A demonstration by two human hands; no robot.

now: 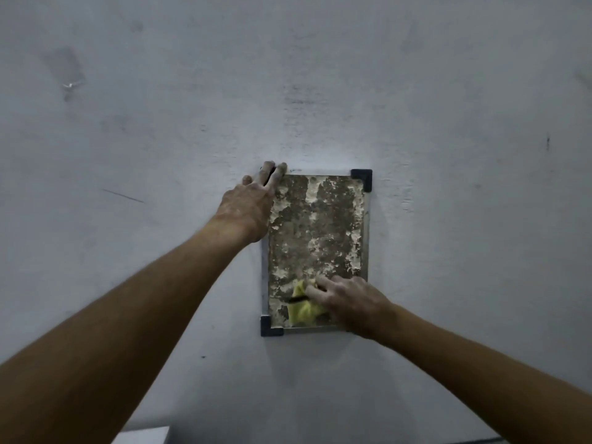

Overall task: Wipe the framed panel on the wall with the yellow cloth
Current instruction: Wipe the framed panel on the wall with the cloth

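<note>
A small framed panel hangs on the grey wall, with a thin metal edge and black corner pieces; its surface is mottled brown with pale flaky patches. My left hand lies flat over the panel's upper left corner, fingers spread and reaching past the frame onto the wall. My right hand presses a crumpled yellow cloth against the panel's lower part, near the bottom edge. The hand hides the lower right corner and part of the cloth.
The grey wall fills the view, scuffed and marked. A small hook or screw sticks out at the upper left. A pale object's corner shows at the bottom edge, left of centre.
</note>
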